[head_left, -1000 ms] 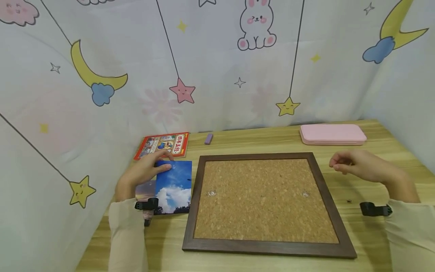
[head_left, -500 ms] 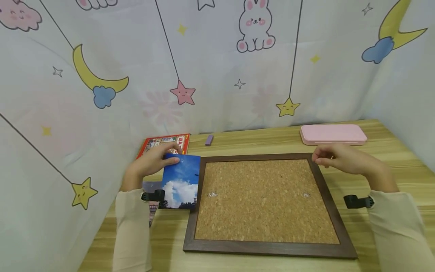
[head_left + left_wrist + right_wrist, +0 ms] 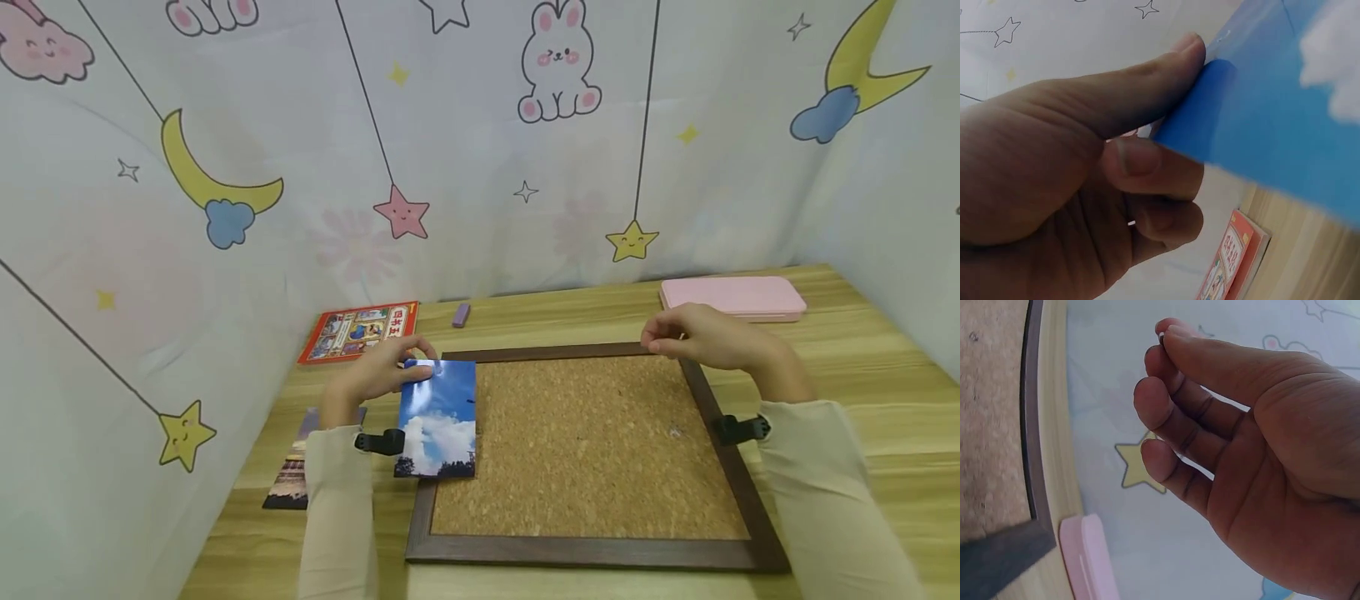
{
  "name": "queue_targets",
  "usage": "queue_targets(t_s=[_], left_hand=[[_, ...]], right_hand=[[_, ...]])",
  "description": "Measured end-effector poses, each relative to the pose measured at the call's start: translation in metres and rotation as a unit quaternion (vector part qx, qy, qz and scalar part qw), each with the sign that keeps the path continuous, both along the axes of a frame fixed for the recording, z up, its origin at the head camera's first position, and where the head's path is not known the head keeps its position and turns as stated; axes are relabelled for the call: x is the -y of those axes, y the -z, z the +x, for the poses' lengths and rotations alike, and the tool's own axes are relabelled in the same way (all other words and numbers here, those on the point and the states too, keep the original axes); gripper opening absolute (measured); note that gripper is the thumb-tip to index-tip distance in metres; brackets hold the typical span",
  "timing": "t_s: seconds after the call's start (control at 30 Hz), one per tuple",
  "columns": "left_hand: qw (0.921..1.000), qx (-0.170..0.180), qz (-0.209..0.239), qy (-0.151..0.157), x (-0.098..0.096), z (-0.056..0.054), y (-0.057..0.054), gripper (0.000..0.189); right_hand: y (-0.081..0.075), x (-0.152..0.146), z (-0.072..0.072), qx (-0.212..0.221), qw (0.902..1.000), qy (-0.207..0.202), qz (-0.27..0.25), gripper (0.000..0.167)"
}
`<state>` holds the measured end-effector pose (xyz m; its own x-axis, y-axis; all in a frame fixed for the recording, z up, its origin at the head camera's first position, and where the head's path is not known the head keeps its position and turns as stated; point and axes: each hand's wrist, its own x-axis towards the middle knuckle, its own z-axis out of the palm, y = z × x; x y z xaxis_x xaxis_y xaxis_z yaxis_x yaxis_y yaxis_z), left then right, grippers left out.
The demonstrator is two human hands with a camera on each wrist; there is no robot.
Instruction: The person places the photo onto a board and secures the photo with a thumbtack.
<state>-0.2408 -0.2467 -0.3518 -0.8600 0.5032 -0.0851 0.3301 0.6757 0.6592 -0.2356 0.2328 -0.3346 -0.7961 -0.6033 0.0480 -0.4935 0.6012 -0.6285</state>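
My left hand (image 3: 386, 371) pinches the top left corner of a photo print (image 3: 437, 425) of blue sky and white cloud, thumb in front. The photo hangs over the left side of a brown-framed cork board (image 3: 585, 458), hiding part of it. In the left wrist view, the thumb lies on the blue face of the print (image 3: 1272, 106), fingers behind. My right hand (image 3: 701, 337) is over the board's far right corner. Its thumb and forefinger pinch a tiny dark-and-light thing (image 3: 1161, 339), mostly hidden; I cannot tell its kind.
Another photo (image 3: 292, 471) lies left of the board, partly under the left arm. Behind are a red picture book (image 3: 360, 329), a small purple block (image 3: 461, 315) and a pink case (image 3: 735, 296). A small clear thing (image 3: 676, 432) sits on the cork. A printed curtain (image 3: 480, 167) hangs behind.
My left hand has lifted the sky photo off the other photo and brought it rightward over the board. My right hand has moved left, from beside the board to above its far right corner.
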Motion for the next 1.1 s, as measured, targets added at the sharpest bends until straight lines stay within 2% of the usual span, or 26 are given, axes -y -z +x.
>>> queue_targets(t_s=[0.07,0.23,0.5,0.6,0.73,0.87,1.03,1.1], left_hand=[[0.9998,0.016,0.009,0.003,-0.006,-0.001,0.003,0.016],[0.9996,0.024,0.014,-0.002,-0.019,-0.002,0.011,0.018],[0.9999,0.012,-0.001,0.003,-0.036,-0.007,0.02,0.017],[0.9998,-0.004,-0.01,0.016,-0.039,-0.009,0.022,0.017],[0.9987,-0.009,-0.01,0.05,-0.043,-0.012,0.026,0.019],[0.9971,0.011,0.001,0.075,-0.048,-0.013,0.029,0.024],[0.9965,0.037,-0.005,0.075,-0.051,-0.012,0.029,0.026],[0.9964,0.037,-0.014,0.075,-0.053,-0.012,0.029,0.026]], right_hand=[[0.0,0.006,-0.002,0.011,0.9999,0.0,-0.003,0.009],[-0.002,0.023,-0.008,0.028,0.9995,-0.015,-0.004,0.01],[-0.002,0.047,-0.017,0.037,0.9987,-0.035,-0.001,0.011],[0.0,0.055,-0.02,0.039,0.9984,-0.04,0.0,0.011],[0.004,0.067,-0.022,0.033,0.9985,-0.042,-0.004,0.01],[0.013,0.081,-0.025,0.034,0.9982,-0.046,-0.015,0.01],[0.022,0.099,-0.03,0.043,0.9964,-0.063,-0.036,0.01],[0.024,0.105,-0.031,0.047,0.9962,-0.059,-0.044,0.011]])
